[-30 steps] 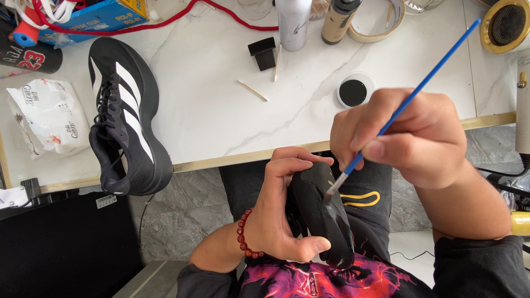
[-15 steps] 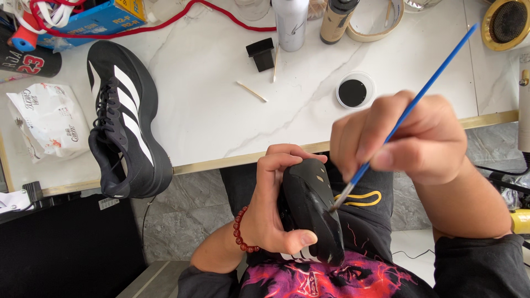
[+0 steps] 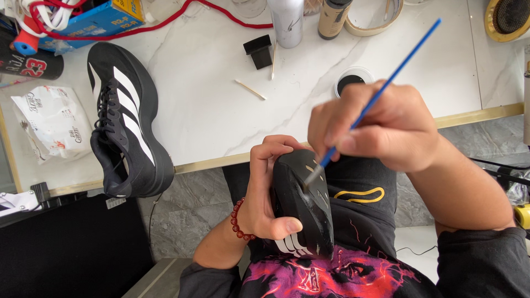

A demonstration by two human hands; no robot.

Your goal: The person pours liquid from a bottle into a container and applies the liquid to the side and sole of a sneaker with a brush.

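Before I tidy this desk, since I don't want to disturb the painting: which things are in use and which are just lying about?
In use:
left hand
black shoe held sole-up
right hand
thin blue-handled brush
small round pot of black paint

Lying about:
black sneaker with white stripes
silver can
tape roll
wooden stick

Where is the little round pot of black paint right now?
The paint pot sits on the white table, just beyond the right hand, near the tape roll.

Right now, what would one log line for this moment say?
left hand: holds black shoe | right hand: holds blue brush | bristles: on sole
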